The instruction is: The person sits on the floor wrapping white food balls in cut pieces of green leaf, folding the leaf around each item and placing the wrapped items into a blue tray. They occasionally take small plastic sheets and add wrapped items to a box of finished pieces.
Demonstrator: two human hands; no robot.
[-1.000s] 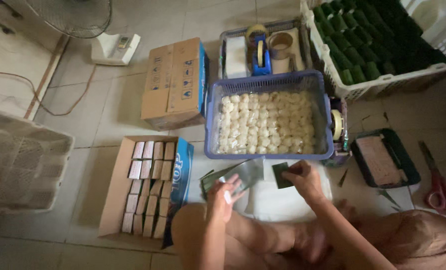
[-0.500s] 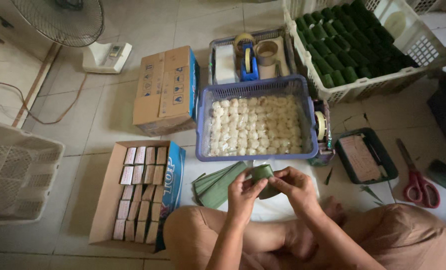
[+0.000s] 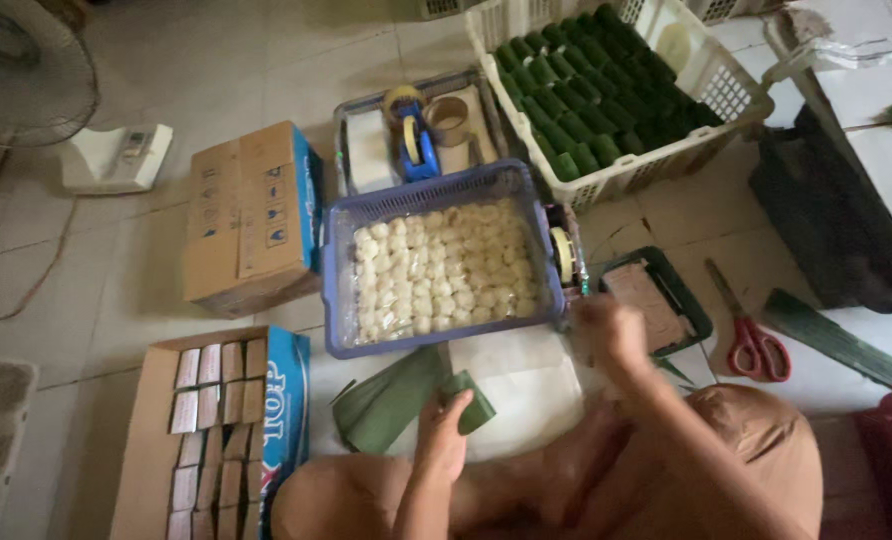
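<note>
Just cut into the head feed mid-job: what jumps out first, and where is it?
The blue basket heaped with pale wrapped balls sits dead centre on the floor. Behind it to the right, a white crate is packed with green leaf-wrapped rolls. At the bottom edge, the left hand grips a folded green leaf parcel, while the right hand, blurred, is beside the dark tray.

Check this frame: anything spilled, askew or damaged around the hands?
Nothing spilled or broken. The left hand holds a green wrapped parcel over loose leaf strips. The right hand is motion-blurred beside the small dark tray. Red scissors and stray leaf pieces lie loose on the floor; untidy, not odd.
</note>
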